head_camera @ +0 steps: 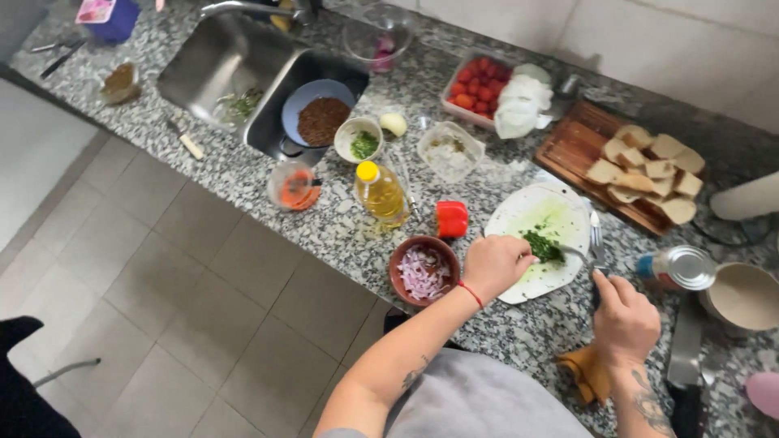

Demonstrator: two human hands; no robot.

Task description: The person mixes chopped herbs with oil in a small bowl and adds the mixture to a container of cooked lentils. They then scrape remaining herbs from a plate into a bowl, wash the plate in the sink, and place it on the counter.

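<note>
Right now the chopped green herbs (542, 245) lie in a small heap on the white cutting board (519, 212), near its front edge on the bench (341, 231). Your left hand (495, 266) is curled over the heap, fingers gathered on it. Your right hand (623, 318) is closed around a knife (593, 243) whose blade points toward the herbs. The blade sits close to your left fingertips, so a slip could nick them, I judge. The board's near edge reaches close to the bench edge, and a push could tip herbs off. Just left stands a brown bowl of chopped red onion (423, 272), then a red pepper piece (451, 219) and a yellow-capped oil bottle (380, 193). A tin can (680, 268) with a blue and red label lies right of the board.
</note>
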